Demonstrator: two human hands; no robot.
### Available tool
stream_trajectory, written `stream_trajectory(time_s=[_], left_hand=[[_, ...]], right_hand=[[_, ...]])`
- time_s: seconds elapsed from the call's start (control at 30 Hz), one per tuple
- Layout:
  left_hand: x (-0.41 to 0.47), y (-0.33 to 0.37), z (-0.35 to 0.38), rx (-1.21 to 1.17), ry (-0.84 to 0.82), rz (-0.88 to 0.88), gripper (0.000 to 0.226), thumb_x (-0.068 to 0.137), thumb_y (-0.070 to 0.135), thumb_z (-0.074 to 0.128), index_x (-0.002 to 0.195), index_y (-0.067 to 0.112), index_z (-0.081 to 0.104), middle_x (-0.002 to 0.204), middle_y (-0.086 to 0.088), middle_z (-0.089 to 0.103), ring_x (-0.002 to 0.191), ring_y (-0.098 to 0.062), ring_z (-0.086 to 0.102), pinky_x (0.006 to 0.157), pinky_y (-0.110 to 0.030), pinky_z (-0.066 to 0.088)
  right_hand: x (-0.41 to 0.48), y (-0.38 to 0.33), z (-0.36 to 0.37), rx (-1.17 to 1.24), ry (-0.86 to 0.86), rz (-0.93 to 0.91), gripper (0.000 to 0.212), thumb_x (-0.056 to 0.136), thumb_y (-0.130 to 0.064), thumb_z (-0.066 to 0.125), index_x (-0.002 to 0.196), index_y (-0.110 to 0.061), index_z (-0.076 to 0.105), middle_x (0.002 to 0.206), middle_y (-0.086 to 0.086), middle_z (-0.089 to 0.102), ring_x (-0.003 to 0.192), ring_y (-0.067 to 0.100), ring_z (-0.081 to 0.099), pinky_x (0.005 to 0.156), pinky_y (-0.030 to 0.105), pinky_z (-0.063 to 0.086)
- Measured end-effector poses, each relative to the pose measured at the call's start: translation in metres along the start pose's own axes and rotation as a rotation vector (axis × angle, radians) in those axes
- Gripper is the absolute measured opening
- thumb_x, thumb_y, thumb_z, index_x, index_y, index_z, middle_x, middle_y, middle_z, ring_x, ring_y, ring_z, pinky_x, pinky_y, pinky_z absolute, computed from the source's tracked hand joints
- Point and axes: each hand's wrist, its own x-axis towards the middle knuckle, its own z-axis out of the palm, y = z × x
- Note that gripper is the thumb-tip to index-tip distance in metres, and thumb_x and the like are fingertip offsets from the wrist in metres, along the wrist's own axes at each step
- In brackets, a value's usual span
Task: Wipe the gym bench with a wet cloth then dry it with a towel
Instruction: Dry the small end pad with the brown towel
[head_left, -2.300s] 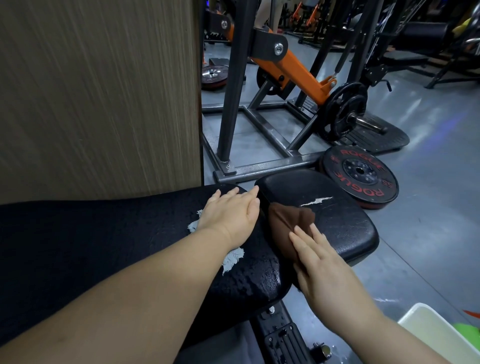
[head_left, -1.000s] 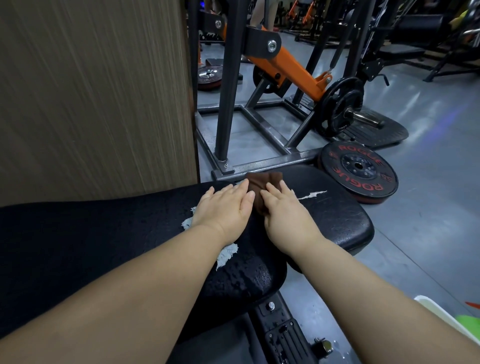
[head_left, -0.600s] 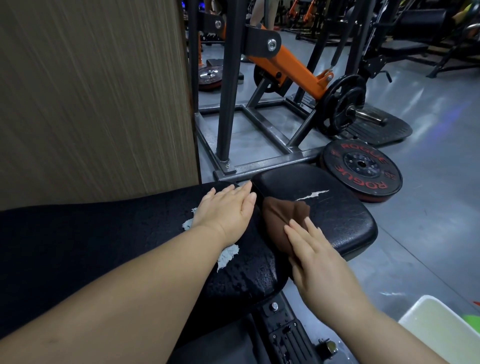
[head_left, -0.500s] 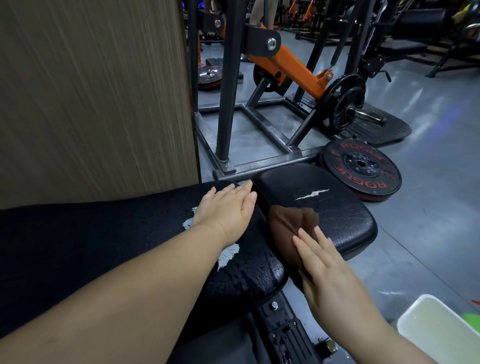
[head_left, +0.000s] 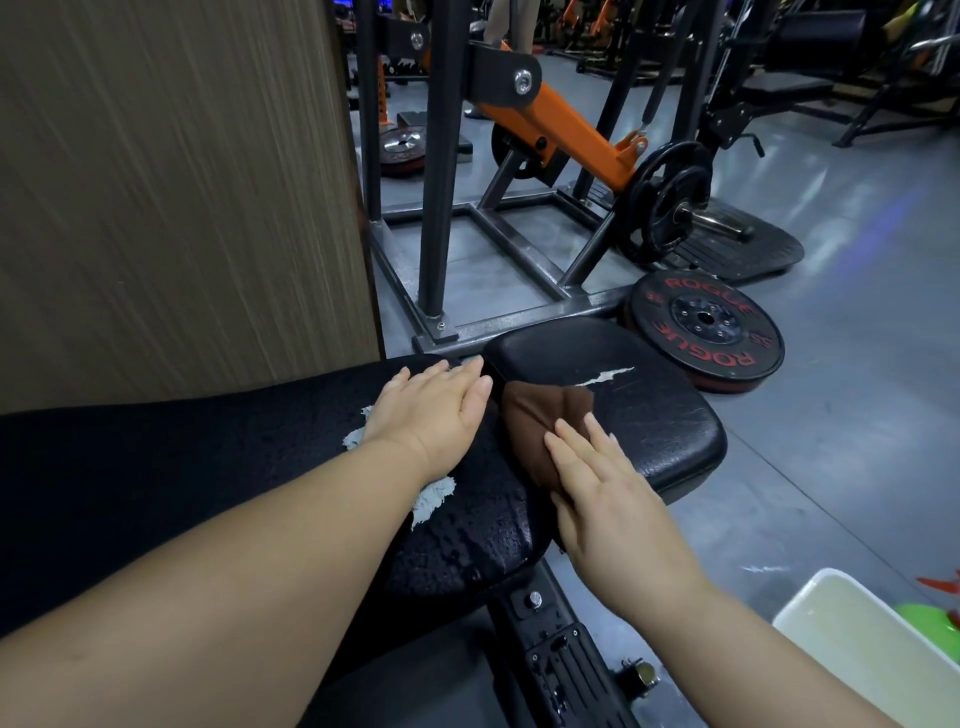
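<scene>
Through the head camera I see my left hand (head_left: 431, 410) lying flat on the gym bench (head_left: 156, 493), palm down at the far right end of its long pad (head_left: 249, 467), fingers straight and close together, holding nothing. A ragged pale grey patch (head_left: 434, 499) shows on either side of that wrist; I cannot tell whether it is torn cover or a piece of fabric. My right hand (head_left: 608, 499) is also flat, fingers extended and slightly spread, pressing down on the brown cloth (head_left: 540, 415) rather than gripping it. The cloth sits bunched at the left edge of the seat pad (head_left: 670, 415), just beside my left fingertips, and spills down into the gap between the two pads; my right fingers cover its near part. Water beads (head_left: 478, 540) glisten on the near right corner of the long pad. A white tear (head_left: 605, 376) runs across the seat pad just beyond the cloth. On the grey floor past the seat's far edge lies a black weight plate (head_left: 704, 330) with red lettering, partly resting on the steel base frame (head_left: 498, 322) of an orange-armed machine (head_left: 561, 124). A wood-grain panel (head_left: 171, 197) stands along the bench's far side, and a white tub (head_left: 857, 644) sits on the floor at lower right.
</scene>
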Motion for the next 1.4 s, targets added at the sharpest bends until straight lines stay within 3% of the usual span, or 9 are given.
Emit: stream_trajectory(time_s=[0.1, 0.3, 0.47, 0.57, 0.7, 0.77, 0.9, 1.07, 1.4], left_hand=[[0.000, 0.002, -0.001, 0.012, -0.016, 0.005, 0.055, 0.102, 0.047, 0.005, 0.154, 0.032, 0.017, 0.157, 0.013, 0.027, 0.148, -0.007, 0.012, 0.121, -0.038, 0.005], [-0.002, 0.004, -0.005, 0.023, -0.056, 0.024, 0.056, 0.101, 0.052, 0.011, 0.154, 0.033, 0.017, 0.158, 0.011, 0.026, 0.149, -0.011, 0.010, 0.121, -0.039, 0.006], [-0.006, 0.017, -0.011, 0.136, -0.139, 0.085, 0.059, 0.100, 0.056, 0.014, 0.155, 0.033, 0.008, 0.162, 0.014, 0.005, 0.150, -0.021, 0.002, 0.121, -0.045, 0.000], [-0.004, 0.037, -0.008, 0.113, -0.130, 0.163, 0.058, 0.102, 0.051, 0.016, 0.155, 0.030, 0.004, 0.163, 0.012, -0.002, 0.150, -0.017, -0.004, 0.121, -0.044, -0.002], [-0.008, 0.052, 0.008, 0.031, -0.196, 0.180, 0.057, 0.104, 0.045, 0.018, 0.155, 0.029, -0.001, 0.162, 0.011, -0.009, 0.149, -0.012, -0.010, 0.120, -0.042, -0.008], [-0.013, 0.049, 0.014, 0.066, -0.173, 0.212, 0.057, 0.104, 0.046, 0.016, 0.155, 0.029, -0.002, 0.162, 0.012, -0.010, 0.148, -0.009, -0.011, 0.120, -0.042, -0.009], [-0.015, 0.046, 0.016, 0.028, -0.166, 0.231, 0.056, 0.103, 0.048, 0.012, 0.155, 0.031, 0.000, 0.161, 0.015, -0.009, 0.148, -0.006, -0.011, 0.120, -0.040, -0.010], [-0.016, 0.049, 0.016, 0.088, -0.158, 0.294, 0.056, 0.101, 0.052, 0.012, 0.154, 0.038, -0.002, 0.159, 0.020, -0.011, 0.147, -0.007, -0.014, 0.120, -0.045, -0.010], [-0.016, 0.050, 0.017, 0.134, -0.167, 0.334, 0.056, 0.100, 0.057, 0.015, 0.152, 0.044, -0.002, 0.160, 0.021, -0.010, 0.147, -0.006, -0.015, 0.119, -0.045, -0.010]], right_hand=[[-0.025, 0.011, 0.000, 0.029, 0.033, -0.063, 0.058, 0.079, -0.003, 0.062, 0.135, -0.003, 0.051, 0.142, 0.010, 0.049, 0.139, 0.031, 0.034, 0.118, 0.041, 0.020], [-0.043, 0.036, -0.004, 0.055, 0.099, -0.079, 0.051, 0.090, -0.018, 0.049, 0.140, -0.009, 0.044, 0.147, 0.003, 0.042, 0.142, 0.024, 0.029, 0.116, 0.042, 0.022], [-0.057, 0.058, -0.006, 0.124, 0.213, 0.097, 0.049, 0.092, -0.021, 0.045, 0.140, -0.012, 0.044, 0.147, -0.007, 0.039, 0.141, 0.021, 0.032, 0.110, 0.033, 0.030], [-0.053, 0.049, -0.006, 0.205, 0.213, 0.184, 0.057, 0.083, -0.015, 0.049, 0.139, -0.018, 0.044, 0.149, -0.013, 0.033, 0.145, 0.017, 0.022, 0.112, 0.026, 0.025], [-0.044, 0.017, -0.008, 0.151, 0.219, 0.228, 0.057, 0.080, -0.051, 0.050, 0.135, -0.035, 0.045, 0.143, -0.001, 0.044, 0.144, 0.029, 0.023, 0.111, 0.056, 0.027], [-0.033, 0.009, -0.005, 0.046, 0.267, 0.261, 0.061, 0.081, -0.065, 0.047, 0.134, -0.036, 0.050, 0.130, 0.008, 0.051, 0.137, 0.034, 0.033, 0.106, 0.061, 0.031], [-0.026, 0.020, 0.018, -0.014, 0.448, 0.187, 0.052, 0.085, -0.055, 0.053, 0.129, -0.027, 0.059, 0.118, 0.012, 0.053, 0.127, 0.037, 0.041, 0.095, 0.063, 0.041], [-0.039, 0.055, 0.038, -0.066, 0.532, 0.058, 0.044, 0.094, -0.056, 0.044, 0.126, -0.027, 0.050, 0.129, 0.006, 0.046, 0.131, 0.036, 0.039, 0.107, 0.064, 0.026], [-0.039, 0.083, 0.038, -0.046, 0.567, 0.266, 0.044, 0.097, -0.052, 0.032, 0.128, -0.022, 0.044, 0.139, 0.004, 0.040, 0.137, 0.034, 0.030, 0.110, 0.065, 0.015]])
